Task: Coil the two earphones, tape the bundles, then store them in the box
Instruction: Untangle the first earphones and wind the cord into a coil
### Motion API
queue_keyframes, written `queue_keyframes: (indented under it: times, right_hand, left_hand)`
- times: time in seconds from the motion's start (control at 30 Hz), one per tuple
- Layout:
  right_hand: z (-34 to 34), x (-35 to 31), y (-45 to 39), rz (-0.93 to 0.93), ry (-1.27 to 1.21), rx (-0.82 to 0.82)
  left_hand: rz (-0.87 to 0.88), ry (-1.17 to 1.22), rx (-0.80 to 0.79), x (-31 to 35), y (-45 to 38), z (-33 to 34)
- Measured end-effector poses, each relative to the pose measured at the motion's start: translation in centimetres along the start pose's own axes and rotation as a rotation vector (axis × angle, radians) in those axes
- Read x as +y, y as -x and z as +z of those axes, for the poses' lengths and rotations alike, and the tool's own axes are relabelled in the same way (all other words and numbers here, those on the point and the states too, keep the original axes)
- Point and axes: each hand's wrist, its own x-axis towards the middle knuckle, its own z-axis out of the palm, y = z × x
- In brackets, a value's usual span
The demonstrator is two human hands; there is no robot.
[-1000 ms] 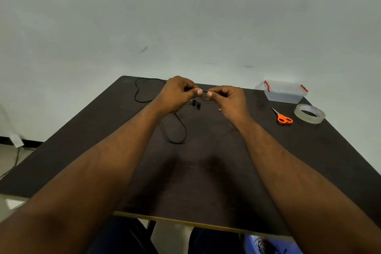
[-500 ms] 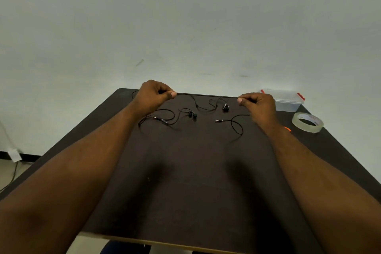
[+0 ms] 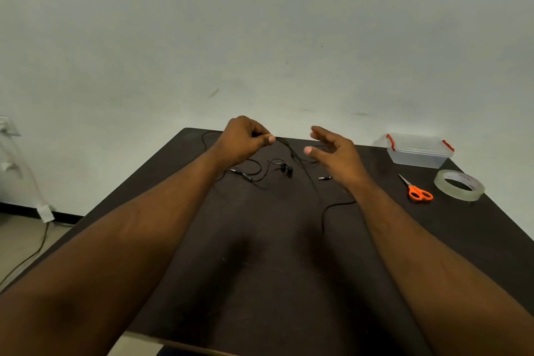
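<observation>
Right hand (image 3: pixel 336 156) has let go of the cable since prev frame, fingers now spread, holding nothing. Tabletop (image 3: pixel 260 269): box (image 3: pixel 419 150) at far right corner, tape roll (image 3: pixel 459 184) and scissors (image 3: pixel 416 188) near right edge. Left hand (image 3: pixel 242 139) pinches earphone cable (image 3: pixel 300 162); rest lies loose mid-tabletop.

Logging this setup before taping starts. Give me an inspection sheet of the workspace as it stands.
Surface: dark table, bare in front.
Job's things: earphones uncoiled; box lidded; tape; scissors, all at right.
Clutter: nothing seen.
Hands: left hand pinches the cord; right hand open, holding nothing.
Cables: cord trails loose over the table.
Surroundings: pale wall; floor cable at left.
</observation>
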Motion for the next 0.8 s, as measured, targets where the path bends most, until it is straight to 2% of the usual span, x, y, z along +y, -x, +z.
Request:
queue_keyframes:
  times: [0.1, 0.17, 0.3, 0.37, 0.47, 0.53, 0.8]
  right_hand:
    - [2.7, -1.3, 0.0, -0.025, -0.122, -0.119]
    - [3.6, -1.8, 0.0, 0.0, -0.202, -0.087]
    - [3.5, -2.1, 0.0, 0.017, -0.209, -0.042]
    - [3.0, -2.2, -0.1, -0.097, 0.022, -0.078]
    - [1.5, -2.3, -0.3, -0.366, 0.487, -0.155]
    - [0.0, -2.2, -0.6, -0.454, 0.654, -0.149]
    - [-6.9, -0.1, -0.6, -0.431, 0.936, 0.019]
  left_hand:
    - [0.04, -0.007, -0.025, 1.0, 0.3, 0.3]
    - [0.044, -0.023, -0.034, 1.2, 0.3, 0.3]
    - [0.037, -0.034, -0.055, 1.0, 0.4, 0.4]
    - [0.041, -0.029, -0.086, 0.9, 0.6, 0.5]
    - [-0.002, -0.035, -0.105, 0.7, 0.6, 0.6]
    - [-0.039, -0.013, -0.087, 0.3, 0.7, 0.2]
    - [-0.113, -0.027, 0.011, -2.2, 1.3, -3.7]
